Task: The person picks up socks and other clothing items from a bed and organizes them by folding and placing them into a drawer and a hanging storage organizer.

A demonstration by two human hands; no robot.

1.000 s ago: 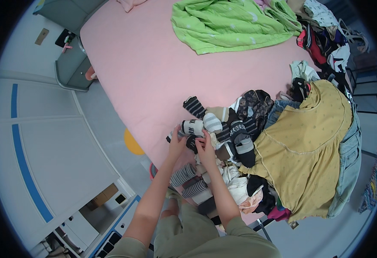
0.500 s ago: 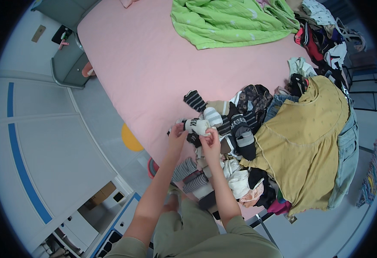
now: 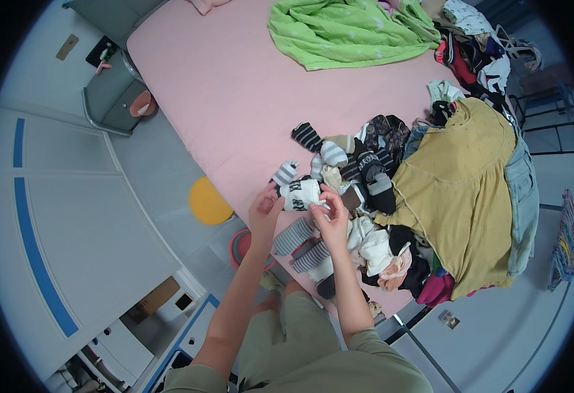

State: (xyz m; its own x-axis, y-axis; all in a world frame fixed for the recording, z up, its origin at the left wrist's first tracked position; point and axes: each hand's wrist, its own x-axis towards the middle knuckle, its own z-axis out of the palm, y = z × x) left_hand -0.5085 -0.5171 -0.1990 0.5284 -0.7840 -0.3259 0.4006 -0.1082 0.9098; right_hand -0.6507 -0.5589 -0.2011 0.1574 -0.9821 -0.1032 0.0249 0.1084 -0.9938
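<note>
While we hold the white sock [image 3: 300,194] up between both hands just above the near edge of the pink bed [image 3: 221,85], the risks lie in how little of it we grip and how close we are to the drop. Our left hand [image 3: 265,211] pinches the sock's left end with its fingers closed on the fabric, and our right hand [image 3: 331,218] has its fingers clamped on the right end, so the sock hangs stretched between two small holds; should either pinch loosen, we judge it could swing down and slide off the mattress toward the red basin [image 3: 242,245] and the floor below. Just beside our right hand lies the heap of loose socks [image 3: 349,167], and under our wrists the grey striped socks [image 3: 293,237] sit at the very edge, where a brush of a forearm could knock them over. Behind the heap the yellow top [image 3: 460,183] slumps over other clothes and may spill onto the socks, mixing them again. Well apart, the green garment [image 3: 346,29] poses no trouble.
</note>
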